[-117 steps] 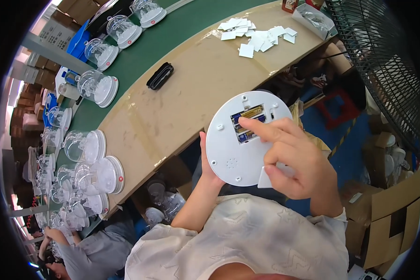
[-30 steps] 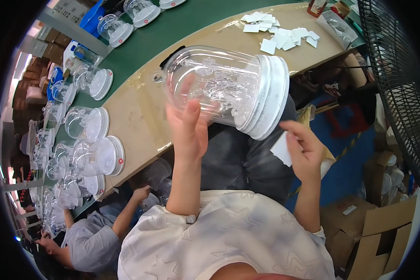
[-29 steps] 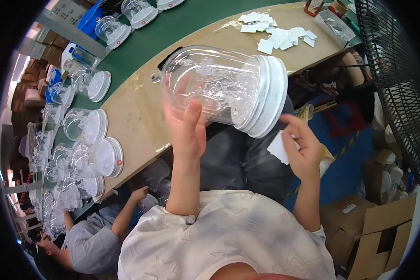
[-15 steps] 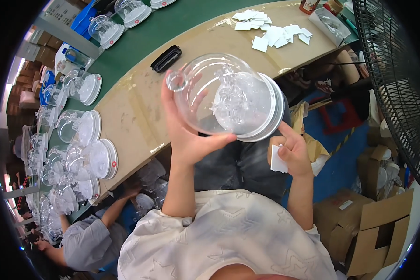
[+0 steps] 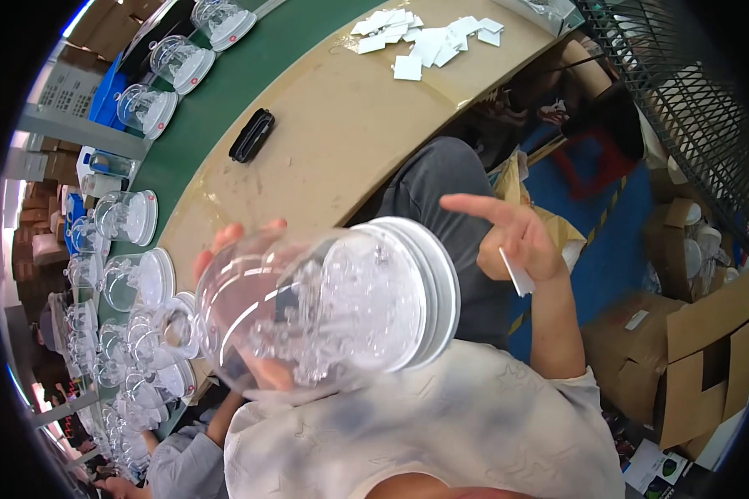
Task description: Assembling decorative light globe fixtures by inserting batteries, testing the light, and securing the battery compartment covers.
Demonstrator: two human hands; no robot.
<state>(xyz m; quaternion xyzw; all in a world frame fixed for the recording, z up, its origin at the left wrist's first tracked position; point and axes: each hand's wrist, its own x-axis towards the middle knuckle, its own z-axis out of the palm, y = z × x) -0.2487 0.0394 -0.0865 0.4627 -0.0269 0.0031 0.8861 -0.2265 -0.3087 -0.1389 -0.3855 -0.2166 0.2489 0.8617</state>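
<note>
My left hand (image 5: 243, 283) grips a clear dome (image 5: 225, 341) from behind, its fingers and thumb partly seen through the plastic. The dome sits on a round, stepped white base (image 5: 441, 291) and lies tilted sideways, base to the right. Clear moulded figures (image 5: 308, 316) show inside, too blurred to make out. To the right of the base, and apart from it, is my right hand (image 5: 528, 241). Its index finger stretches out to the left, while the other fingers curl round a thin white square piece (image 5: 518, 273).
Loose white square pieces (image 5: 429, 46) lie at the table's far side, a black oblong object (image 5: 252, 135) nearer. Similar domes (image 5: 126, 218) crowd the green surface at left. A black wire fan guard (image 5: 691, 100) and cardboard boxes (image 5: 703, 366) stand at right. Another person (image 5: 187, 453) sits lower left.
The dome has come down and left, closer to me, and its side now faces up. My right hand has come away from the base, still holding the white piece. The view has shifted.
</note>
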